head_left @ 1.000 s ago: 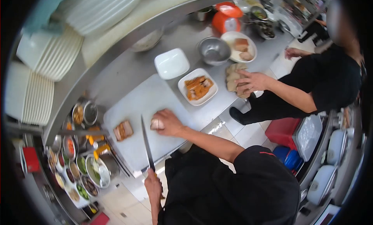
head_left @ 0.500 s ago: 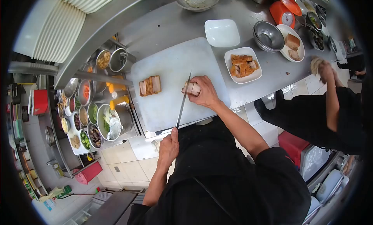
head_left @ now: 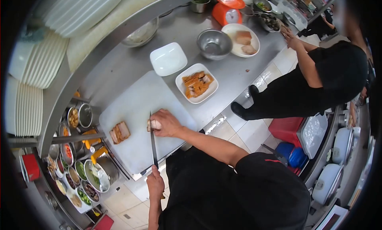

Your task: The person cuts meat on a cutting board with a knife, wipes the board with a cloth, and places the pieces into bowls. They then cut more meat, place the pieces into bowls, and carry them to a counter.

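Note:
My left hand (head_left: 155,184) is wrapped around the handle of a long knife (head_left: 153,144). The blade points away from me over the white cutting board (head_left: 119,144). My right hand (head_left: 166,124) grips a small piece of roast pork (head_left: 149,125), fingers partly covering it. The blade lies right at the left side of that piece. Farther left on the board sits a sliced block of pork belly (head_left: 119,132) with a browned edge. Beyond the board, a square white bowl (head_left: 215,87) holds several browned, cut pieces of meat (head_left: 195,85).
Behind the board are a white dish (head_left: 168,59), a steel bowl (head_left: 215,44), a plate of pork chunks (head_left: 254,50) and an orange scale (head_left: 228,12). Ingredient tubs (head_left: 84,176) line the left, below stacked plates (head_left: 24,106). Another person (head_left: 294,85) stands at the right.
My view has turned, shifting the board down and left in it. The knife and both hands remain at the held piece. The other person's hands have moved to the far counter edge.

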`<state>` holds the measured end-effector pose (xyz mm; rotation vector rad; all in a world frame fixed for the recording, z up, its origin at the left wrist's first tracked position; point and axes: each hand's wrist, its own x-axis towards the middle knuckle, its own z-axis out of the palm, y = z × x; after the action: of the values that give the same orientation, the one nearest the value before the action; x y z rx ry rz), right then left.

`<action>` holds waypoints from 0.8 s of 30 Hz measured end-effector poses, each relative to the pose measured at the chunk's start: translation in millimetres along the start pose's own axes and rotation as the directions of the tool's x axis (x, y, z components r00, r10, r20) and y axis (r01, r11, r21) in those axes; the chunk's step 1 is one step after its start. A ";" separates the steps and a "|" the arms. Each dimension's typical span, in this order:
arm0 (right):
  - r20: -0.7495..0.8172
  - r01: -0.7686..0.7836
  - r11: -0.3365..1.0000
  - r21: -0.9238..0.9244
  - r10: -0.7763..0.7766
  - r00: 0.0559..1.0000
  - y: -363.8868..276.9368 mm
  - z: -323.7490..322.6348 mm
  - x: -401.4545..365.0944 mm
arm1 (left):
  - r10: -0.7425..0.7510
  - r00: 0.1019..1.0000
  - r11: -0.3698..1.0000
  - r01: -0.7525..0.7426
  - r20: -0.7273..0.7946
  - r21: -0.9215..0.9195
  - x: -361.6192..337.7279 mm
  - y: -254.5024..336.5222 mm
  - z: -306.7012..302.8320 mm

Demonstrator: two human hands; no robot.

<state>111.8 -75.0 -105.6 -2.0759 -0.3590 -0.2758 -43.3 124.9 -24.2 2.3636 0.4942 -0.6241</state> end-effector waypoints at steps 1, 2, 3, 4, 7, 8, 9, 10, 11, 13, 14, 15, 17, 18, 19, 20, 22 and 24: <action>-0.008 -0.003 1.000 -0.009 0.003 1.000 0.0 0.5 -1.9 | 0.010 1.000 1.000 -0.010 0.006 0.001 4.9 0.6 4.9; -0.012 -0.008 1.000 -0.002 0.008 1.000 -1.8 2.7 -4.9 | -0.080 0.996 0.997 0.080 0.044 0.008 9.5 1.4 8.3; -0.014 0.001 1.000 -0.003 -0.001 1.000 0.4 1.1 -1.8 | -0.163 0.984 0.987 0.163 0.076 0.005 15.1 11.3 11.0; -0.017 0.005 1.000 -0.010 -0.005 1.000 -0.2 1.6 -2.6 | -0.155 0.985 0.988 0.155 0.077 0.001 14.9 9.2 10.5; -0.013 0.046 0.999 0.003 -0.046 0.999 2.5 0.5 -1.1 | -0.198 0.973 0.979 0.201 0.119 -0.021 9.4 8.9 1.8; -0.021 0.048 0.999 -0.011 -0.048 0.999 3.5 0.6 -1.6 | -0.183 0.975 0.982 0.187 0.125 -0.024 7.6 9.4 0.8; -0.035 0.062 0.998 -0.005 -0.062 0.997 2.5 1.8 -3.5 | -0.184 0.977 0.982 0.188 0.112 -0.021 4.3 6.2 0.8; -0.052 0.082 0.997 0.000 -0.082 0.995 0.7 -1.2 -2.9 | -0.182 0.979 0.982 0.185 0.095 -0.022 0.6 15.9 -3.0; 0.002 0.037 0.999 0.011 -0.037 0.999 -1.2 -4.9 -3.4 | -0.228 0.963 0.968 0.240 0.145 -0.072 -5.9 27.1 -10.5; -0.075 0.005 1.000 0.019 -0.004 0.997 -19.4 -25.7 -0.2 | -0.204 0.972 0.968 0.218 0.118 -0.122 -7.4 24.1 -11.3; -0.138 -0.028 0.999 0.041 0.034 0.990 -29.3 -37.6 -0.4 | -0.198 0.976 0.962 0.211 0.089 -0.172 -9.8 19.8 -11.7; -0.277 0.021 0.999 0.038 -0.010 0.961 -32.3 -56.0 0.9 | -0.197 0.978 0.959 0.206 0.063 -0.196 -13.4 19.0 -12.4; -0.488 -0.038 0.979 -0.202 -0.067 0.870 -27.8 -115.5 11.9 | -0.203 0.976 0.945 0.215 0.074 -0.245 -21.8 23.0 -19.1; -0.588 -0.087 0.972 -0.218 -0.060 0.806 -4.8 -147.7 19.0 | -0.209 0.974 0.928 0.226 0.086 -0.295 -26.1 26.0 -21.3; -0.697 -0.201 0.970 -0.136 0.050 0.715 14.4 -187.2 27.3 | -0.213 0.974 0.931 0.225 0.071 -0.288 -30.9 29.8 -22.8; -0.784 -0.301 0.936 -0.181 0.048 0.619 20.5 -233.5 40.9 | -0.206 0.976 0.932 0.218 0.073 -0.289 -33.5 29.1 -22.9; -0.818 -0.545 0.778 -0.313 0.070 0.570 87.0 -322.3 48.5 | -0.248 0.965 0.894 0.260 0.081 -0.365 -38.8 25.8 -22.3; -0.791 -0.761 0.591 -0.268 0.316 0.523 120.2 -405.6 50.9 | -0.260 0.961 0.886 0.275 0.093 -0.374 -43.1 28.0 -23.7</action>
<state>182.5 -476.4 18.6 -2.3599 1.0250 -0.7861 -57.5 112.2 29.1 1.9226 0.8538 -0.6298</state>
